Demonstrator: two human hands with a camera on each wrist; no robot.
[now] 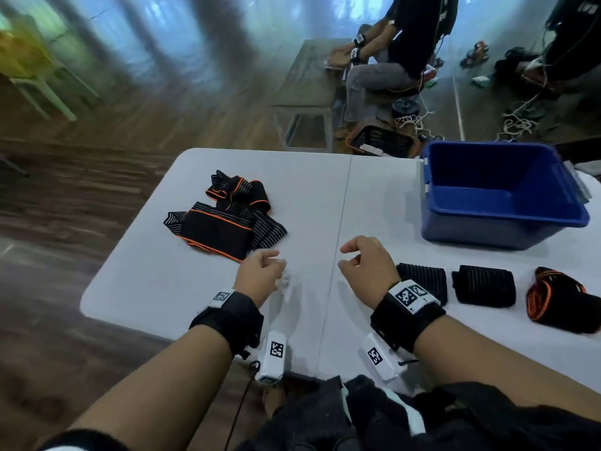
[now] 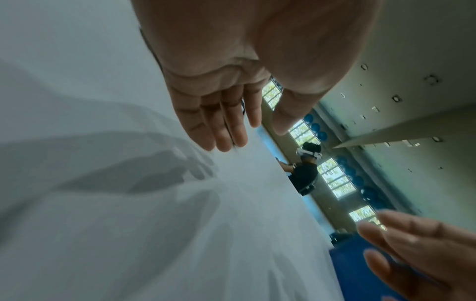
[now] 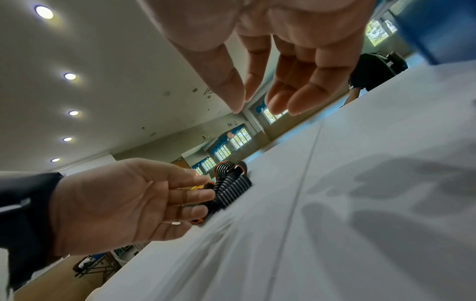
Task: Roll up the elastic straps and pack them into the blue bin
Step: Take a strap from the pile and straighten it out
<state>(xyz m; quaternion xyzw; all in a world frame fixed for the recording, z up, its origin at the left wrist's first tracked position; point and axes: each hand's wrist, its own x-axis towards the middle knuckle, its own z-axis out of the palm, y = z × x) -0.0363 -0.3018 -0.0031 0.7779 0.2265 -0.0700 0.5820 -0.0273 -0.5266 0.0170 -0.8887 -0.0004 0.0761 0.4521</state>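
Note:
A loose pile of black elastic straps (image 1: 224, 216) with orange edging lies on the left half of the white table (image 1: 156, 288); the right wrist view shows this pile (image 3: 229, 187) too. Three rolled straps (image 1: 484, 286) sit in a row at the right, in front of the blue bin (image 1: 497, 193), whose visible inside holds nothing. My left hand (image 1: 278, 260) hovers just right of the pile's near corner, fingers loosely curled and holding nothing. My right hand (image 1: 343, 257) hovers near the table's centre seam, also relaxed and empty. Both wrist views show bare palms: left hand (image 2: 257, 132), right hand (image 3: 257, 108).
Beyond the table's far edge a seated person (image 1: 400, 50) works at a low bench (image 1: 309, 89), with a dark crate (image 1: 383, 141) and cords on the wooden floor. The bin stands at the table's far right corner.

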